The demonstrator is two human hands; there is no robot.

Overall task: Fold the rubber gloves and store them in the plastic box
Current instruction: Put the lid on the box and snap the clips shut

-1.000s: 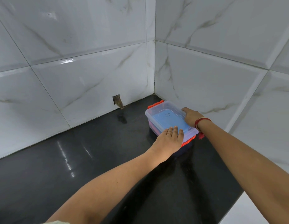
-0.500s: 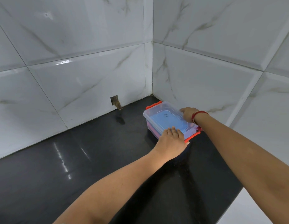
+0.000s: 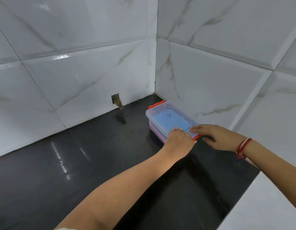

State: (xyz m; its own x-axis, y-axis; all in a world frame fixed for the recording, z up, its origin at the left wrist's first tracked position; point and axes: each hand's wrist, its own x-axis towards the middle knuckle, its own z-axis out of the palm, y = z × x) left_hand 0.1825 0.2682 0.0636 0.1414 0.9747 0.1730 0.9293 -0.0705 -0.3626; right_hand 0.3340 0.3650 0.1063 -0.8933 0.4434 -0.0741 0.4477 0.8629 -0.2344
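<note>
Against the tiled corner of a black desk, a lidded plastic box holds blue and pink rubber gloves, its long axis running away from the person toward the corner. Both hands meet at its near end: the left hand lies flat and unclenched on the lid, while the right hand, fingers extended, reaches the orange clasp, seemingly to latch it.
</note>
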